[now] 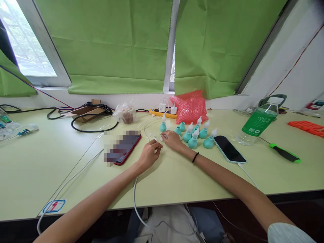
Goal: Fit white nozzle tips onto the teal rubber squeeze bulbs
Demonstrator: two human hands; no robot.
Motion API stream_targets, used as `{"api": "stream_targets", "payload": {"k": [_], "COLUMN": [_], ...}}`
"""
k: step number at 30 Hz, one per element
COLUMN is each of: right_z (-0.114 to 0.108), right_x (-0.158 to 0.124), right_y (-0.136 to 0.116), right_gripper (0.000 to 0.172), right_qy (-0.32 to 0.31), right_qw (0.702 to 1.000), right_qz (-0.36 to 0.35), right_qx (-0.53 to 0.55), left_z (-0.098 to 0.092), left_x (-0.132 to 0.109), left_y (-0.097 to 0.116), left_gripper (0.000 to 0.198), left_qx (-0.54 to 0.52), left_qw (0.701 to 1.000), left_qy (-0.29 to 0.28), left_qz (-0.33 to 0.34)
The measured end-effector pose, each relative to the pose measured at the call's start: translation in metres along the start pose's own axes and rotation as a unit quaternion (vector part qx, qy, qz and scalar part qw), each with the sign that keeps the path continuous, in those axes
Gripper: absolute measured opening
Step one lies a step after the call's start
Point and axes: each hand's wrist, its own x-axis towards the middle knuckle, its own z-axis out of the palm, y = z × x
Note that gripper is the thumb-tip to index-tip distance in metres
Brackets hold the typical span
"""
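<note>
The left hand (149, 154) rests on the pale green table (37, 168) with its fingers curled loosely inward, thumb towards the middle; whether anything sits inside the curl cannot be told. Just beyond its knuckles the right hand (173, 139) lies palm down, its fingers bent together over a small white tip (164, 136); whether they pinch the piece or only touch it cannot be told. The two hands are almost touching. A black band (195, 157) circles the right wrist.

A few more loose white pieces (153, 136) lie just in front of the left fingertips. Right beside the right hand stands a cluster of teal bulbs (193, 141), most of them capped with white tips; one more bulb (163, 127) stands apart, just beyond the hands.

Left of the left hand lies a red phone (131, 145), screen up; right of the bulbs lies a dark phone (229, 148) in a pale case, with a cable plugged in. A white cable (135, 192) runs under the left forearm and off the table's near edge.

Behind the bulbs sits crumpled pink bubble wrap (191, 106), with a yellow power strip (158, 113) beside it; further right are a water bottle (258, 123) with a green label, leaning, and a green-handled screwdriver (285, 153).
</note>
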Motion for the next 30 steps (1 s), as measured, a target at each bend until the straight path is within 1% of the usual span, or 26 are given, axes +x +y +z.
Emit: {"api": "stream_targets", "payload": {"k": [3, 7, 10, 14, 17, 19, 20, 21, 22, 23, 24, 25, 27, 29, 30], "right_z": [-0.003, -0.006, -0.004, -0.002, -0.005, -0.01, -0.013, -0.016, -0.018, -0.021, -0.023, -0.025, -0.03, -0.034, -0.036], "right_x": [0.003, 0.003, 0.0, -0.002, -0.007, -0.016, -0.023, -0.03, -0.038, -0.046, -0.053, -0.059, -0.066, -0.068, -0.067], "right_y": [0.004, 0.009, 0.013, 0.015, 0.009, 0.001, -0.003, -0.008, -0.011, -0.014, -0.016, -0.017, -0.017, -0.017, -0.016], "right_gripper": [0.02, 0.014, 0.017, 0.021, 0.025, 0.027, 0.028, 0.028, 0.028, 0.031, 0.033, 0.034, 0.033, 0.03, 0.03], "right_qy": [-0.009, -0.009, -0.001, 0.016, 0.051, 0.099, 0.128, 0.144, 0.147, 0.128, 0.099, 0.062, -0.008, -0.052, -0.063], "right_qw": [1.0, 0.997, 0.992, 0.981, 0.974, 0.965, 0.955, 0.942, 0.924, 0.903, 0.874, 0.839, 0.759, 0.69, 0.664], "right_qz": [0.008, 0.024, 0.038, 0.054, 0.068, 0.069, 0.065, 0.062, 0.065, 0.08, 0.11, 0.144, 0.202, 0.227, 0.231], "right_qx": [0.027, 0.078, 0.124, 0.183, 0.209, 0.234, 0.26, 0.298, 0.345, 0.403, 0.463, 0.522, 0.619, 0.685, 0.708], "left_z": [0.001, 0.0, -0.001, 0.0, 0.0, -0.002, -0.004, -0.005, -0.006, -0.007, -0.007, -0.007, -0.006, -0.004, -0.004], "left_x": [-0.001, -0.001, 0.0, -0.001, -0.001, 0.0, 0.001, 0.001, 0.002, 0.002, 0.003, 0.003, 0.003, 0.002, 0.002], "left_y": [-0.001, 0.0, 0.002, 0.002, 0.003, 0.005, 0.006, 0.007, 0.009, 0.01, 0.01, 0.011, 0.011, 0.012, 0.012], "left_gripper": [0.022, 0.023, 0.023, 0.023, 0.024, 0.025, 0.025, 0.024, 0.023, 0.022, 0.019, 0.017, 0.015, 0.017, 0.018], "left_qx": [-0.024, -0.054, -0.069, -0.084, -0.097, -0.103, -0.108, -0.118, -0.133, -0.154, -0.178, -0.203, -0.253, -0.311, -0.34], "left_qw": [1.0, 0.998, 0.997, 0.996, 0.995, 0.994, 0.994, 0.992, 0.989, 0.984, 0.978, 0.97, 0.952, 0.931, 0.919], "left_qy": [-0.001, 0.012, 0.016, -0.008, -0.017, -0.005, 0.006, 0.018, 0.031, 0.043, 0.051, 0.054, 0.048, 0.028, 0.016], "left_qz": [0.002, 0.018, 0.016, 0.009, -0.002, -0.017, -0.027, -0.038, -0.054, -0.075, -0.1, -0.125, -0.167, -0.191, -0.197]}}
